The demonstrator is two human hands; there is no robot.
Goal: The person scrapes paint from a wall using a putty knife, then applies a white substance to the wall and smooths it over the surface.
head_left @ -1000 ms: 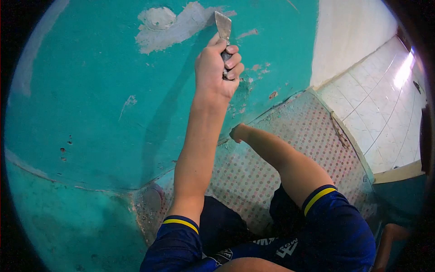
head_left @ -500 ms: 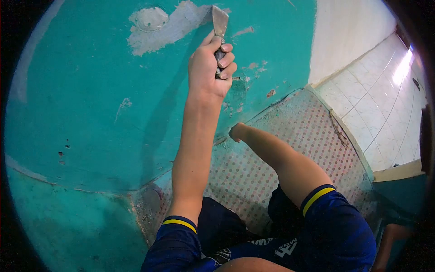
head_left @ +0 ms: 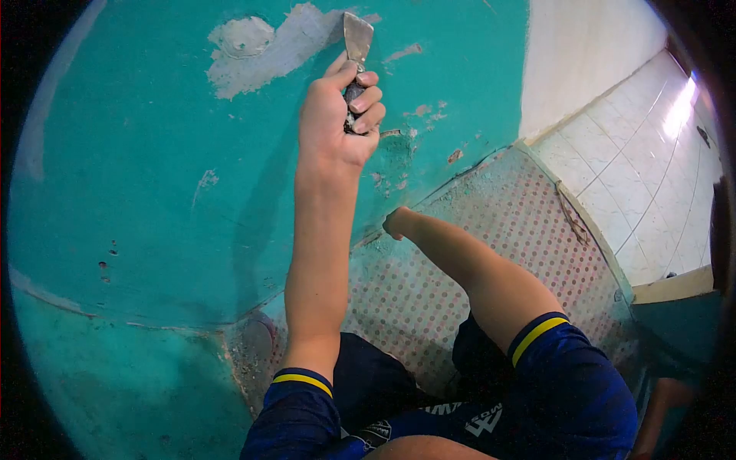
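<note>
My left hand (head_left: 337,115) is raised against the green wall, its fingers wrapped round the dark, stained handle of a putty knife (head_left: 358,38). The wide metal blade points up and lies at the right end of a grey-white bare patch (head_left: 280,54) where the green paint (head_left: 153,123) is gone. Low down, my right hand (head_left: 396,222) is at the foot of the wall, by the floor edge. Its fingers are turned away from me and hidden, so their position does not show.
Smaller chips and holes mark the wall around the hands. Paint crumbs and dust lie on the dotted floor covering (head_left: 521,222) along the wall. A raised edge (head_left: 579,218) separates it from shiny white tiles (head_left: 636,169) at right. A white wall section (head_left: 575,61) adjoins the green.
The left hand and putty knife have shifted slightly left along the wall; the view has shifted a little too. My right hand stays at the wall's foot.
</note>
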